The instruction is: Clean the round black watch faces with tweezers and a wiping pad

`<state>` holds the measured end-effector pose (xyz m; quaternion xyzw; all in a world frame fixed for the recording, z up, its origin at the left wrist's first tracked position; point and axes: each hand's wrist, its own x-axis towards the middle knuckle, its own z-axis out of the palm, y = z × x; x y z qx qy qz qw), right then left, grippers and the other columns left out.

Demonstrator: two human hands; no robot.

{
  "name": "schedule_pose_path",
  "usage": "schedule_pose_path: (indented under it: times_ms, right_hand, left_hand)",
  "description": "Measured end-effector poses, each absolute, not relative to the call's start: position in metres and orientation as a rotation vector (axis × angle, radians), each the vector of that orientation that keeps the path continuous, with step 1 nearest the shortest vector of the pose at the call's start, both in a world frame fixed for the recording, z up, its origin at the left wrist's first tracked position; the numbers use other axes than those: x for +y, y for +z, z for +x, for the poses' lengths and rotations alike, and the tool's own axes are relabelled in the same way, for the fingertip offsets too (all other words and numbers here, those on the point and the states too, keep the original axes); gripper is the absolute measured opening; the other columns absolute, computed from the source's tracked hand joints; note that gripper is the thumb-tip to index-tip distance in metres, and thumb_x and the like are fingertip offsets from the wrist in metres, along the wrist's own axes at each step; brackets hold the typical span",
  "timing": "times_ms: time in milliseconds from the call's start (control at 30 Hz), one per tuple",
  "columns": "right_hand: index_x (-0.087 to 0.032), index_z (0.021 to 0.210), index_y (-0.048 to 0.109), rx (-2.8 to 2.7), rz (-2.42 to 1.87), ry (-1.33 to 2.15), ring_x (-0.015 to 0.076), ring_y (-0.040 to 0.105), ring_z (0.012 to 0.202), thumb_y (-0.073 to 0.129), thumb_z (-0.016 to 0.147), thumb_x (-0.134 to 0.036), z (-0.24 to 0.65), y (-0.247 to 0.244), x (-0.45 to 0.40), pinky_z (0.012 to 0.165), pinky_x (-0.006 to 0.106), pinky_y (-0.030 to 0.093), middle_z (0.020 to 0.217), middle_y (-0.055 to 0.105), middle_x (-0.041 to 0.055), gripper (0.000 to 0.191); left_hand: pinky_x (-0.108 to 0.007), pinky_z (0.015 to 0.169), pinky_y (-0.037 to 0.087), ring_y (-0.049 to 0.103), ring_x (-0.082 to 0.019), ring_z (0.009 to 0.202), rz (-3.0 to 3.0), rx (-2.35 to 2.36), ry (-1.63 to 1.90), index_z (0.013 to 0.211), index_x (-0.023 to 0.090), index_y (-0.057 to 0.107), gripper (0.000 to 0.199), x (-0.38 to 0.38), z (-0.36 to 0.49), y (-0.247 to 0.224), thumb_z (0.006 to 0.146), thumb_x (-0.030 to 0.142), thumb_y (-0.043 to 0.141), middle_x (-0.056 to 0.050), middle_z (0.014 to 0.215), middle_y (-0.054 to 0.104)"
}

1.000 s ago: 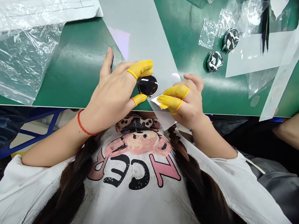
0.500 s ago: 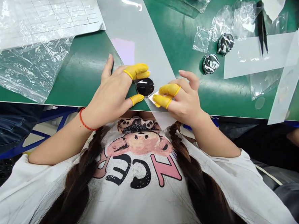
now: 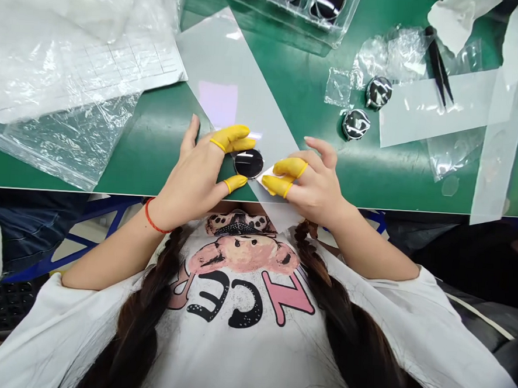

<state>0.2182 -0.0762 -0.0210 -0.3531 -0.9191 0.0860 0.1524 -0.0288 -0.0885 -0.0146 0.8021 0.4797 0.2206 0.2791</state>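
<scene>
A round watch case with a glossy black face (image 3: 248, 163) lies on a translucent plastic sheet (image 3: 264, 109) near the table's front edge. Around its left side, my left hand (image 3: 194, 169) grips it between thumb and fingers, which wear yellow finger cots. My right hand (image 3: 314, 183), also in yellow finger cots, pinches a small white folded wipe (image 3: 266, 174). One corner of that wipe meets the lower right rim of the watch case. Most of the wipe is hidden under my fingers.
Two more round watch cases (image 3: 355, 125) stand to the right, beside crumpled clear film (image 3: 408, 54). Black tweezers (image 3: 440, 70) rest on another plastic strip (image 3: 444, 103). A clear tray (image 3: 339, 32) with dark round parts sits at the back. Plastic bags and a printed sheet (image 3: 139, 64) cover the left.
The view has shifted so the table appears lower and more of the back tray shows. Both hands keep their hold, with the wipe still at the watch case's lower right rim.
</scene>
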Motion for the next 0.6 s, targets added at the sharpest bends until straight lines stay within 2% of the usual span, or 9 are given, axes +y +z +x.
schedule_pose_path:
  times_ms: [100,267,367,500,600]
  right_hand:
    - [-0.037,0.102,0.068,-2.529,-0.889,0.126,0.0139,0.061,0.094,0.05,0.098,-0.019,0.228,-0.028,-0.078,0.112,0.045,0.041,0.094,0.068,-0.0035,0.026]
    - [-0.031,0.111,0.067,-2.254,-0.871,0.122,0.0159,0.059,0.087,0.06,0.093,-0.02,0.23,-0.03,-0.077,0.105,0.047,0.045,0.091,0.067,0.0002,0.022]
    - [-0.026,0.11,0.068,-2.269,-0.885,0.119,0.0163,0.061,0.085,0.061,0.092,-0.019,0.229,-0.026,-0.076,0.103,0.047,0.046,0.09,0.069,0.0017,0.02]
    - [-0.023,0.105,0.071,-2.322,-0.865,0.094,0.015,0.062,0.082,0.059,0.092,-0.016,0.227,-0.021,-0.076,0.103,0.044,0.047,0.089,0.072,0.0018,0.019]
    - [-0.023,0.102,0.073,-2.347,-0.858,0.072,0.0152,0.062,0.083,0.058,0.093,-0.016,0.226,-0.021,-0.076,0.103,0.044,0.047,0.09,0.073,0.0022,0.019]
  left_hand:
    - [-0.064,0.129,0.015,0.052,-0.029,0.14,2.16,1.292,0.597,0.14,0.024,0.043,0.055,-0.09,-0.029,-0.018,0.09,0.025,0.066,-0.009,0.141,0.062]
    - [-0.061,0.127,0.024,0.06,-0.025,0.131,2.244,1.255,0.718,0.152,0.025,0.018,0.074,-0.095,-0.027,-0.019,0.092,0.02,0.063,-0.009,0.132,0.067]
    - [-0.061,0.124,0.033,0.063,-0.025,0.124,2.339,1.24,0.687,0.152,0.026,0.017,0.074,-0.092,-0.029,-0.009,0.093,0.021,0.062,-0.009,0.127,0.068]
    - [-0.065,0.122,0.034,0.065,-0.025,0.122,2.49,1.286,0.647,0.151,0.028,0.019,0.073,-0.065,-0.042,0.015,0.093,0.023,0.063,-0.007,0.125,0.069]
    - [-0.061,0.119,0.039,0.063,-0.027,0.123,2.497,1.355,0.707,0.15,0.024,0.024,0.072,-0.019,-0.05,0.033,0.09,0.025,0.065,-0.009,0.127,0.068]
